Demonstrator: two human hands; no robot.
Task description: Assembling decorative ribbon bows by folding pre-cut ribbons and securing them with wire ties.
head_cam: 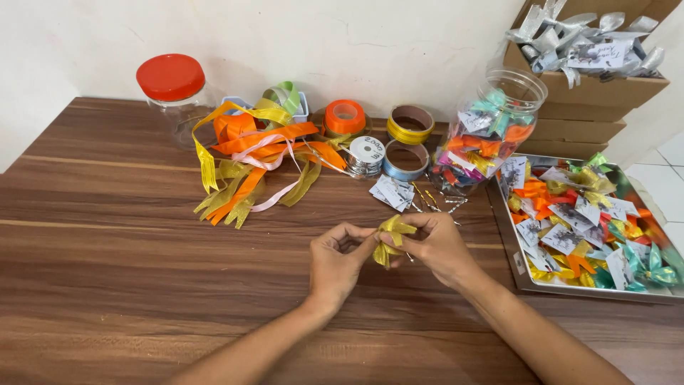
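Presently both hands meet over the wooden surface (128,285), each pinching the same gold bow (390,239). Left hand (338,260): fingers curled, thumb and forefinger closed on the bow's left side. Right hand (436,246): fingertips closed on the bow's right side and top loop; a thin pin-like piece shows just below its fingers, too small to identify. The bow sits between the 2 grips, held clear of the surface, loops up and tails hanging.

Just beyond the right grip lie small printed tags (392,192) and a few loose pins (445,203) on the surface. Further beyond stand ribbon rolls: a silver one (366,155), a blue one (405,161), a gold one (410,123) and an orange one (345,117). Beyond and left of the left grip lies a tangle of cut ribbons (253,160) in orange, gold and pink. Behind that stands a clear jar (174,96) with a red lid, upright, against the wall.

Beyond and right of the right grip, an open jar (491,128) lies tilted, filled with tagged bows. Right of the right grip, a metal tray (514,264) holds many finished bows with tags in orange, gold, green and teal. Far right, behind the tray, stacked cardboard boxes (581,114) carry silver bows (584,36).
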